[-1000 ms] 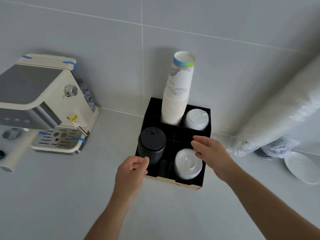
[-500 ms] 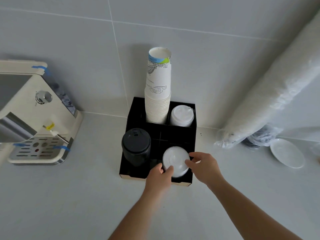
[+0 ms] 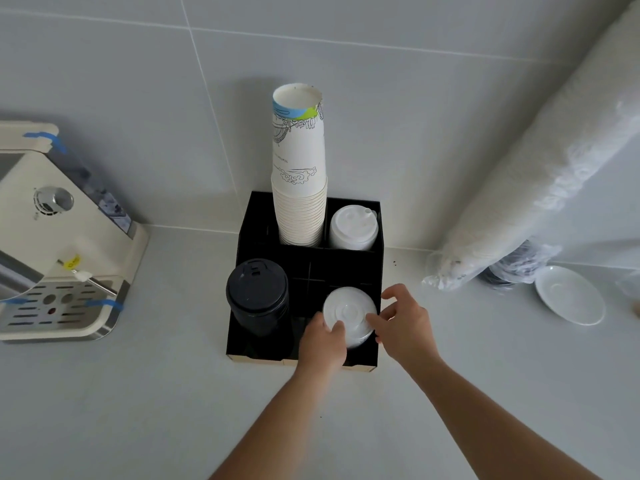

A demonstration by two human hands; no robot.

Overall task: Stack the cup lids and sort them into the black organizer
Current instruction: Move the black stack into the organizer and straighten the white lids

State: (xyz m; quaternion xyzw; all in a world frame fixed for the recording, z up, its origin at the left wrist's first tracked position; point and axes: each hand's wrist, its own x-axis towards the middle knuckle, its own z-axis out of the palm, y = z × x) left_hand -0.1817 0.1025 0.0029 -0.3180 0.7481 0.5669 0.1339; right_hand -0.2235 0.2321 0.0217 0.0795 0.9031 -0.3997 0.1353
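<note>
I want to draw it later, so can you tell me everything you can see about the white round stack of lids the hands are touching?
The stack of white lids looks like thin, slightly see-through plastic. The top lid is round with raised rings and a small circle in the middle. The stack sits upright in the front right compartment of the black organizer, rising above its low front wall. The left hand touches its near left edge, and the right hand touches its right edge, thumb on the rim. How many lids it holds cannot be told.

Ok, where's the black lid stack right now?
In the head view, the black lid stack stands in the organizer's front-left compartment, left of the white lids that both hands touch, with the coffee machine further left.
</note>
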